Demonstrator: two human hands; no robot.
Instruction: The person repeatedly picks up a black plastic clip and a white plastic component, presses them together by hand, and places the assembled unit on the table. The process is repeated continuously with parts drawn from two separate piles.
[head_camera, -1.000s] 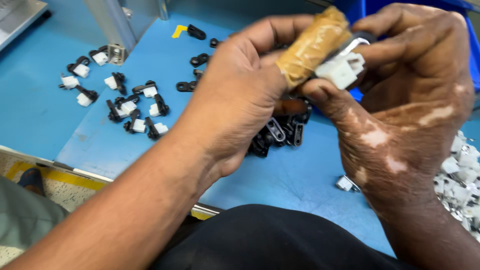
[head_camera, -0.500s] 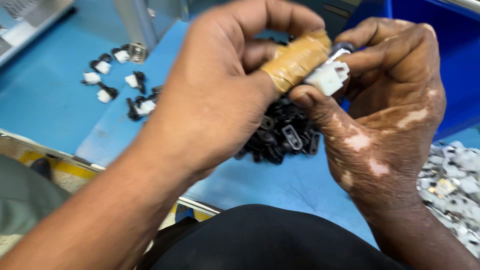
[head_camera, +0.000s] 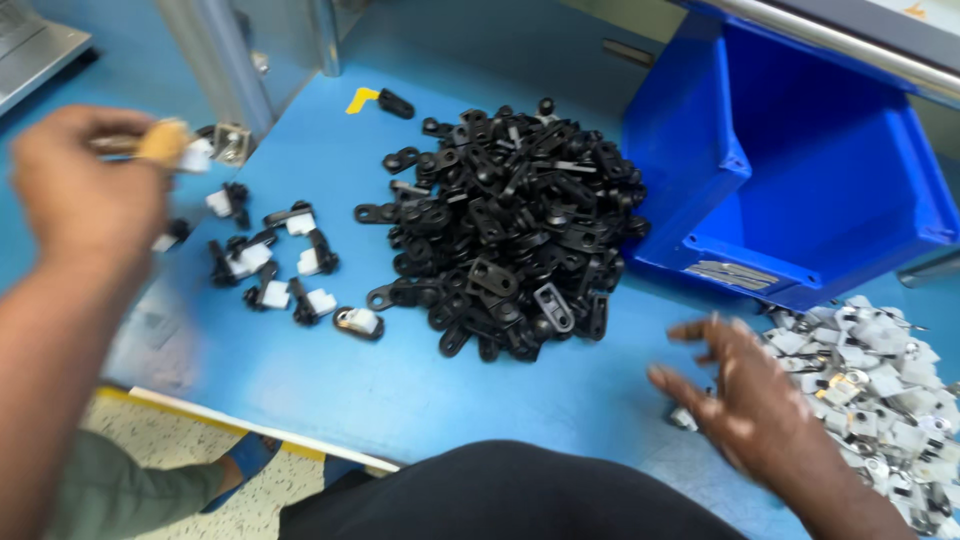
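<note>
While the left hand (head_camera: 85, 185) hangs at the left edge of the view, its fingers are curled shut around a small white clip piece (head_camera: 197, 155), with a tan wrapping on one finger; motion blur hides whether a black part is joined to that piece. Just right of that hand, a scatter of assembled black-and-white clips (head_camera: 285, 265) lies on the blue surface (head_camera: 300, 390), about ten of them, loosely grouped and some touching. Further right, in the middle, sits a large heap of black clips (head_camera: 510, 225), far bigger than the finished group, so by the look of it only a small share of the work is done and most parts remain. Behind and to the right of the heap stands a blue bin (head_camera: 800, 190), tilted and apparently empty as far as its inside shows. At the lower right, the right hand (head_camera: 745, 395) hovers with fingers spread open, holding nothing, just beside a pile of white clip pieces (head_camera: 880, 375) with metal inserts.
</note>
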